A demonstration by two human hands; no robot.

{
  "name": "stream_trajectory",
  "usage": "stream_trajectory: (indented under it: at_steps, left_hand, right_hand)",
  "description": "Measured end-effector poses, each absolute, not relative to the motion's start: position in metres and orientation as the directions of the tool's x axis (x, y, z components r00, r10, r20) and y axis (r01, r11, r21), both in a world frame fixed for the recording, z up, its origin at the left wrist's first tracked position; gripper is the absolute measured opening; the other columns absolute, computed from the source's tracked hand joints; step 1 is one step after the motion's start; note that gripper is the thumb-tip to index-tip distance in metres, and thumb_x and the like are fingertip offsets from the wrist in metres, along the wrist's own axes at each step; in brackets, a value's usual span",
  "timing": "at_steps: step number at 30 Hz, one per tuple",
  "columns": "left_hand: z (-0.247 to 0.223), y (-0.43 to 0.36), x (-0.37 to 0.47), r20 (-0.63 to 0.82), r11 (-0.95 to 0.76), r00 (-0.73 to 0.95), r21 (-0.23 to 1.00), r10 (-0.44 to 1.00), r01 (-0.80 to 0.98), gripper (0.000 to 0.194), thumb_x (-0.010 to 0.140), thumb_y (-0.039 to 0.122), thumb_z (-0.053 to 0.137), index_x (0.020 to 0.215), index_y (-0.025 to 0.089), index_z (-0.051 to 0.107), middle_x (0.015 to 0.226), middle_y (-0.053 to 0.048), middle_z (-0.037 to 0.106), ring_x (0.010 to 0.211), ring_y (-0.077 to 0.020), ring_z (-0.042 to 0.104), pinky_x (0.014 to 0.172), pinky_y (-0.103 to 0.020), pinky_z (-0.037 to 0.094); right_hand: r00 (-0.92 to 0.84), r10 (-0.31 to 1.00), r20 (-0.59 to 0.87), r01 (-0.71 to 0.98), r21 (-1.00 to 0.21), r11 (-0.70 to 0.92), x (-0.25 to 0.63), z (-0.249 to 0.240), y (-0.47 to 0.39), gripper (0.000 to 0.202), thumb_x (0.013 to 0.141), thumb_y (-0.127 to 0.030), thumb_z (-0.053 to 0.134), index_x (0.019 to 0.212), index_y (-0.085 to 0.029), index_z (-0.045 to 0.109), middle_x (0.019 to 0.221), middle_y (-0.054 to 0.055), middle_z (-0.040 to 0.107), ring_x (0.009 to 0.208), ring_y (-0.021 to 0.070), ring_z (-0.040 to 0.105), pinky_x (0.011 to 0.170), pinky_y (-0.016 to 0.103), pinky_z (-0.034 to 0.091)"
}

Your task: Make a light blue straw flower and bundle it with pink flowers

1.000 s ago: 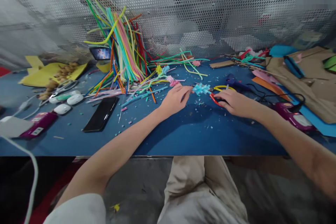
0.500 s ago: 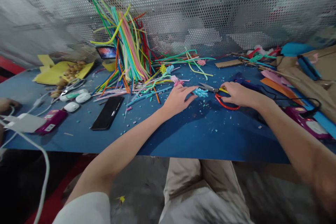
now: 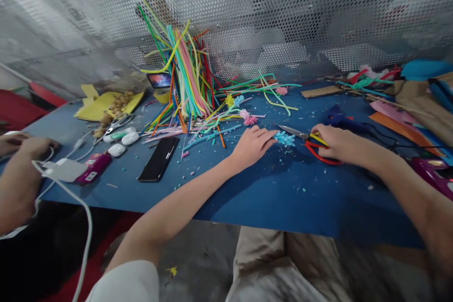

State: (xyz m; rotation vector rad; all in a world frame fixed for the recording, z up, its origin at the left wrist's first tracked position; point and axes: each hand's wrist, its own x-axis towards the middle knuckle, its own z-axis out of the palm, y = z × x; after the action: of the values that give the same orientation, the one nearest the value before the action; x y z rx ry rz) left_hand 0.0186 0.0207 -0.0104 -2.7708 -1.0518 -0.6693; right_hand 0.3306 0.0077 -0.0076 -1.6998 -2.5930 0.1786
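My left hand (image 3: 253, 146) is closed, fingers pinched on the left end of a light-blue fuzzy pipe-cleaner sprig (image 3: 285, 139) just above the table. In my right hand (image 3: 336, 141) is a pair of scissors (image 3: 320, 155) with one red and one yellow handle. Their metal blades point left, just above and behind the sprig; whether they touch it I cannot tell. Behind my left hand lie pink pipe-cleaner flowers (image 3: 249, 119), with yellow and blue ones (image 3: 230, 100) farther back. Small clippings are scattered on the blue table (image 3: 255, 198) around both hands.
A tall bunch of coloured pipe cleaners (image 3: 184, 75) stands at the back. Left of my arm are a black phone (image 3: 158, 159), white chargers and cables. A purple power strip (image 3: 433, 172) and a blue glue gun (image 3: 338, 118) lie right. Another person's hands (image 3: 30, 151) rest at far left.
The view has swung left, so the table's things appear farther right and more of the other person's hands shows. My left fingers have drawn closer together on the sprig.
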Motion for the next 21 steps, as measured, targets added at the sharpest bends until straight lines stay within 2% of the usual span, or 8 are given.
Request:
stream_trajectory:
  at_steps: [4,8,10,13,16,21]
  left_hand:
    - [-0.012,0.014,0.022,0.413,-0.730,0.654,0.039,0.634,0.683,0.042,0.108,0.044,0.036,0.137,0.024,0.059,0.107,-0.004,0.074,0.096,-0.0191,0.059,0.082,-0.032,0.042]
    - [-0.012,0.013,0.023,0.405,-0.698,0.619,0.071,0.673,0.713,0.040,0.108,0.045,0.037,0.136,0.024,0.057,0.107,-0.002,0.075,0.095,-0.0187,0.061,0.084,-0.033,0.043]
    - [-0.012,0.014,0.024,0.405,-0.686,0.604,0.085,0.686,0.722,0.038,0.108,0.045,0.038,0.130,0.022,0.059,0.106,-0.002,0.075,0.095,-0.0192,0.062,0.084,-0.033,0.044]
    - [-0.013,0.016,0.024,0.421,-0.689,0.599,0.091,0.681,0.719,0.036,0.107,0.043,0.039,0.125,0.021,0.060,0.109,-0.004,0.075,0.097,-0.0201,0.063,0.084,-0.034,0.046]
    - [-0.014,0.017,0.024,0.447,-0.694,0.589,0.105,0.673,0.713,0.034,0.107,0.042,0.041,0.126,0.020,0.059,0.115,-0.005,0.074,0.101,-0.0205,0.063,0.089,-0.034,0.047]
    - [-0.015,0.019,0.023,0.461,-0.696,0.582,0.119,0.670,0.708,0.035,0.106,0.042,0.044,0.129,0.019,0.058,0.123,-0.007,0.071,0.106,-0.0212,0.063,0.095,-0.036,0.048]
  right_hand:
    - [-0.406,0.914,-0.010,0.894,-0.215,0.394,0.334,-0.009,0.006,0.041,0.091,-0.037,0.052,0.127,-0.016,0.050,0.105,0.014,0.070,0.085,0.0267,0.068,0.070,0.033,0.045]
    - [-0.353,0.936,0.000,0.898,-0.280,0.338,0.336,-0.016,0.016,0.045,0.089,-0.046,0.058,0.123,-0.018,0.051,0.082,0.010,0.071,0.070,0.0278,0.067,0.062,0.035,0.045]
    - [-0.282,0.959,0.031,0.914,-0.296,0.278,0.336,-0.018,0.021,0.041,0.085,-0.050,0.063,0.111,-0.020,0.055,0.076,0.009,0.070,0.068,0.0292,0.067,0.061,0.037,0.046]
    - [-0.215,0.973,0.081,0.932,-0.280,0.229,0.331,-0.016,0.023,0.033,0.080,-0.055,0.067,0.084,-0.023,0.059,0.068,0.010,0.069,0.063,0.0301,0.066,0.058,0.040,0.046]
    - [-0.221,0.974,0.047,0.937,-0.268,0.225,0.324,-0.011,0.019,0.040,0.081,-0.060,0.063,0.063,-0.024,0.055,0.055,0.008,0.063,0.052,0.0267,0.061,0.051,0.039,0.041]
    - [-0.233,0.969,-0.080,0.921,-0.337,0.193,0.322,-0.010,0.017,0.050,0.086,-0.063,0.055,0.055,-0.024,0.052,0.049,0.005,0.058,0.046,0.0215,0.057,0.047,0.036,0.036]
